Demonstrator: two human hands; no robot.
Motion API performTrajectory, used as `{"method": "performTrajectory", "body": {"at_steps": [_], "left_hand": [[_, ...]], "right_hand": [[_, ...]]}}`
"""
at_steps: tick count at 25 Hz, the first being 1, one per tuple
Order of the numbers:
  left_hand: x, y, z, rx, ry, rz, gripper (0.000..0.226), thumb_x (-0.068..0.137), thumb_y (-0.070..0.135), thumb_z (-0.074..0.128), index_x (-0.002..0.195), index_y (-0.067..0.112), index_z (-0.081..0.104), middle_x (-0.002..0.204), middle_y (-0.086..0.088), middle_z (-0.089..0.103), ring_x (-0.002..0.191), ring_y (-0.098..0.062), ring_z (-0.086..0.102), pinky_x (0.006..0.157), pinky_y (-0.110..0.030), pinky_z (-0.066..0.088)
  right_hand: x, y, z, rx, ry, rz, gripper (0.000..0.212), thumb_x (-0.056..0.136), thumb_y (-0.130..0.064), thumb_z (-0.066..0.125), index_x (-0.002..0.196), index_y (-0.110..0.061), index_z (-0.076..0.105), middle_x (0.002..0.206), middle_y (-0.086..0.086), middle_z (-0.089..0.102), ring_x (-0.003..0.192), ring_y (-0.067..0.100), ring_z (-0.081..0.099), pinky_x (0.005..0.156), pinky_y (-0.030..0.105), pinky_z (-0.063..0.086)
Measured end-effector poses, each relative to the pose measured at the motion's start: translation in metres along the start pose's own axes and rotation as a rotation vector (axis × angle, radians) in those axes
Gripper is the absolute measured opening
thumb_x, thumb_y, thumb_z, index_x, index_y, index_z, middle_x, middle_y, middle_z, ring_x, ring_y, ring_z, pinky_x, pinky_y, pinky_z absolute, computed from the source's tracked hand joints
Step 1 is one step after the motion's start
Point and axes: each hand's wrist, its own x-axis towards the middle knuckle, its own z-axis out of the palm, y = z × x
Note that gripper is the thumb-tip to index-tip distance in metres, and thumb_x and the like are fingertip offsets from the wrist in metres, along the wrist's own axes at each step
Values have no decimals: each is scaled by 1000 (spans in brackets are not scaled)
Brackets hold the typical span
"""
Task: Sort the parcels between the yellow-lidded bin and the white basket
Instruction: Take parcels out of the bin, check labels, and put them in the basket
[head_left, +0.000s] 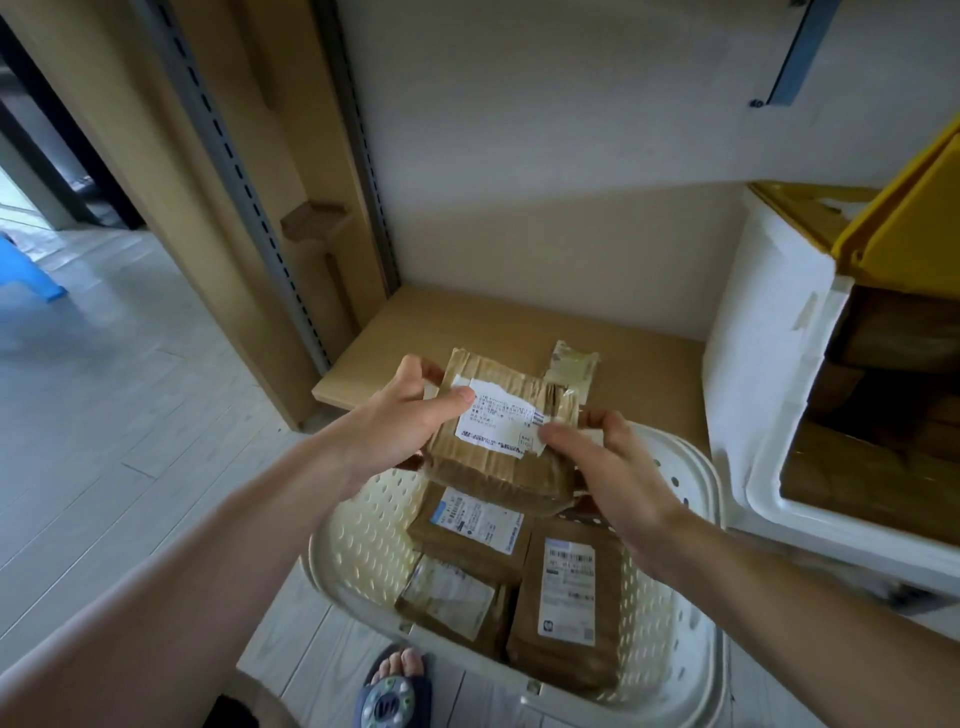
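Head view: both hands hold a brown parcel (498, 426) above the white basket (358, 525); left hand (400, 421) fingers grip its left edge, right hand (608, 467) fingers pinch its right edge.

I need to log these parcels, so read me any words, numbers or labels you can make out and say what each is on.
None can be read.
Held parcel, gripped by left hand and right hand: white label, print and barcode blurred.
Three parcels in white basket: labels with barcodes, too small.
Small packet on shelf: illegible.
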Motion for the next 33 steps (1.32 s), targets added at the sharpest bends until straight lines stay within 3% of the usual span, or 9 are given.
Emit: {"method": "performTrajectory", "body": {"at_steps": [3,12,16,19,22,26,28,30,33], "left_hand": [[13,-20,-5,66,-54,-144,67,72,74,58,122,33,42,131,-2,62,122,-27,59,105,-57,47],[48,-87,10,264,-230,-466,52,103,45,52,142,16,32,130,-12,60,108,-30,66,84,-41,61],[64,-116,27,379,-257,-608,46,107,35,48,143,11,34,141,-20,54,116,-38,65,84,-40,62],[75,-140,41,435,-290,-699,40,108,23,40,143,5,40,131,-20,60,115,-38,67,92,-47,61],[86,-155,51,395,-334,-743,36,108,14,35,141,3,44,111,-14,64,118,-40,64,95,-54,57],[103,-169,55,501,-365,-742,38,105,11,42,141,-1,42,135,-25,59,118,-45,64,96,-55,56],[109,-180,54,558,-374,-719,41,102,9,47,141,-1,42,132,-24,62,114,-43,68,91,-54,59],[111,-188,53,573,-372,-676,43,99,7,53,139,2,41,131,-18,65,112,-39,70,86,-52,61],[109,-194,55,538,-318,-628,44,97,3,59,134,10,38,131,-14,63,114,-35,68,82,-48,63]], "right_hand": [[11,20,15,-19,-9,150,34,95,-37,68,115,-15,52,100,14,73,82,29,77,78,46,64],[44,117,53,39,-4,478,19,97,-31,62,114,-23,58,110,11,71,97,30,73,81,51,63],[64,181,63,-72,-70,569,85,65,-60,59,138,-17,49,126,9,65,113,29,64,102,49,52],[82,213,65,-199,-148,638,109,54,-67,50,148,-13,43,136,9,58,119,29,59,105,44,48],[86,201,63,-268,-184,682,79,78,-48,53,145,-8,42,139,14,54,118,31,59,102,42,50],[90,198,62,-335,-261,658,16,102,-16,47,114,-9,55,113,13,60,101,26,58,95,38,52],[90,213,63,-348,-241,653,50,101,-15,55,143,0,32,122,12,57,112,25,54,97,37,51],[87,221,63,-286,-172,619,84,94,-14,69,153,1,12,145,13,48,127,28,51,99,34,50],[91,230,61,-294,-134,587,61,90,-9,75,140,-5,41,134,11,57,111,22,56,94,29,51]]}}
